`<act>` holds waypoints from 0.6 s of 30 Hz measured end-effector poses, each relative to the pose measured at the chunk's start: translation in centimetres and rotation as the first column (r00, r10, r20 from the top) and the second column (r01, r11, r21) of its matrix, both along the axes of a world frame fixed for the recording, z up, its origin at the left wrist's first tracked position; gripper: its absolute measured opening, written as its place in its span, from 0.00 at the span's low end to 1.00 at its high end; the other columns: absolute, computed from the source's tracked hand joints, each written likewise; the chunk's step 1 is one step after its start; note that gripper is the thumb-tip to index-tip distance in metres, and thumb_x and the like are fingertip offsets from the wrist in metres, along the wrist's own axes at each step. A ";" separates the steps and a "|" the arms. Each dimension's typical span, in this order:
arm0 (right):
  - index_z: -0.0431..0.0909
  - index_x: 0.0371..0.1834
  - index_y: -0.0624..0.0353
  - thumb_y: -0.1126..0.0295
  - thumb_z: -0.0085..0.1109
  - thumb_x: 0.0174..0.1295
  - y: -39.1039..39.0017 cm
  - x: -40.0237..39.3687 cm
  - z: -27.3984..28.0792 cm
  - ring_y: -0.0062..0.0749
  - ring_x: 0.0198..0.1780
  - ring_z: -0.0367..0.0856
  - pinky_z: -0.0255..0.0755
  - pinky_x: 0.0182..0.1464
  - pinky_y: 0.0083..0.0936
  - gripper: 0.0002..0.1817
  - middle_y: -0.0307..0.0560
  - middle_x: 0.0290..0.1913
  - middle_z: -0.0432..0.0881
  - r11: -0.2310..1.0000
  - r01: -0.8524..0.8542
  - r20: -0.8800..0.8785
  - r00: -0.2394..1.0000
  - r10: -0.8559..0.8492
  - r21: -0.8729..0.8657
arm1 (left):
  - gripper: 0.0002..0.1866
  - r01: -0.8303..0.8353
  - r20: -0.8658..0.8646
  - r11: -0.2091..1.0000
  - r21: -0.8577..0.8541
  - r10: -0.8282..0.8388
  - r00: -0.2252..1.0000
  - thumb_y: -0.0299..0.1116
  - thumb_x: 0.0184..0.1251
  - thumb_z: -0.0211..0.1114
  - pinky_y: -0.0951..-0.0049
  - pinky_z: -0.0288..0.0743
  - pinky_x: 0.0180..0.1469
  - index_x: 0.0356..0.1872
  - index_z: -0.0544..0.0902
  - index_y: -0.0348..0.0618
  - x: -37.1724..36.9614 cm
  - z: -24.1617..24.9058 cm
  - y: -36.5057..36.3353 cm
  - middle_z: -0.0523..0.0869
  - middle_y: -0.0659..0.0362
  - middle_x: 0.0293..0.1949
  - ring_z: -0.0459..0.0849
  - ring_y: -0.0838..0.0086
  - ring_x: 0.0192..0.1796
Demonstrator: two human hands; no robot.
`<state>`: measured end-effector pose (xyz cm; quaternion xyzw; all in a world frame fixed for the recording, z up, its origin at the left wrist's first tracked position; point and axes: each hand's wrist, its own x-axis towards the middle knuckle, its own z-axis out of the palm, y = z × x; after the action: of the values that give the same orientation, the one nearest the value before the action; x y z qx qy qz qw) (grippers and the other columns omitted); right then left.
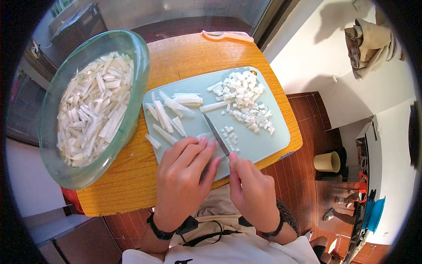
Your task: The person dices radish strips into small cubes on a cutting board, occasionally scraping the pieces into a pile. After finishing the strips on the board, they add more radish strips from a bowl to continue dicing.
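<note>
On a pale blue cutting board, my right hand is closed around the handle of a knife, whose blade rests close to the board. My left hand has its fingers bent together over white vegetable strips, pressing them beside the blade; the fingers partly hide them. Small diced pieces lie just right of the blade, and a larger heap of white cubes covers the board's far right. Several uncut white sticks are spread over its left side.
A large green translucent bowl full of white strips stands on the left of the wooden table. At the table's far edge lies a pink-handled peeler. A beige bin stands on the tiled floor to the right.
</note>
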<state>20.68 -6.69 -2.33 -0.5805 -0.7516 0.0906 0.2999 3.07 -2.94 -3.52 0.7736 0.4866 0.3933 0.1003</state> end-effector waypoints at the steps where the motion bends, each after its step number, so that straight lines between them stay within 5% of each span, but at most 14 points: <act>1: 0.82 0.50 0.62 0.80 0.71 0.74 0.4 -0.1 0.1 0.55 0.32 0.88 0.80 0.30 0.39 0.07 0.56 0.36 0.86 1.000 0.009 -0.026 1.000 -0.010 -0.011 | 0.17 0.001 0.004 1.000 -0.006 -0.001 1.000 0.27 0.65 0.81 0.56 0.84 0.61 0.53 0.94 0.34 0.0 0.1 0.0 0.94 0.51 0.50 0.90 0.56 0.59; 3: 0.82 0.50 0.62 0.80 0.70 0.75 0.8 0.0 0.2 0.57 0.33 0.88 0.80 0.30 0.40 0.07 0.58 0.36 0.85 1.000 0.017 -0.050 0.999 -0.017 -0.016 | 0.17 0.001 0.009 1.000 -0.005 -0.001 1.000 0.27 0.65 0.81 0.56 0.84 0.61 0.53 0.94 0.34 -0.1 0.1 0.0 0.93 0.51 0.50 0.90 0.55 0.59; 5: 0.82 0.68 0.60 0.76 0.66 0.75 0.9 0.5 -0.1 0.57 0.36 0.90 0.85 0.32 0.44 0.19 0.55 0.41 0.87 1.000 0.019 -0.012 1.000 -0.019 -0.011 | 0.16 -0.003 0.022 1.000 -0.015 0.003 1.000 0.27 0.65 0.81 0.56 0.84 0.61 0.54 0.94 0.35 -0.1 0.2 -0.1 0.93 0.51 0.50 0.90 0.55 0.59; 18: 0.84 0.68 0.58 0.76 0.70 0.72 -1.8 1.1 0.6 0.50 0.34 0.90 0.84 0.31 0.42 0.21 0.50 0.39 0.87 0.997 -0.022 -0.022 1.000 0.021 -0.075 | 0.15 -0.025 0.045 0.999 -0.031 0.026 0.999 0.27 0.63 0.83 0.55 0.87 0.61 0.50 0.92 0.38 0.0 0.2 -0.2 0.94 0.49 0.52 0.92 0.52 0.58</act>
<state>21.80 -8.49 -1.76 -0.5823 -0.7506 0.1280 0.2848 3.06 -3.11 -3.36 0.7564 0.5000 0.4048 0.1181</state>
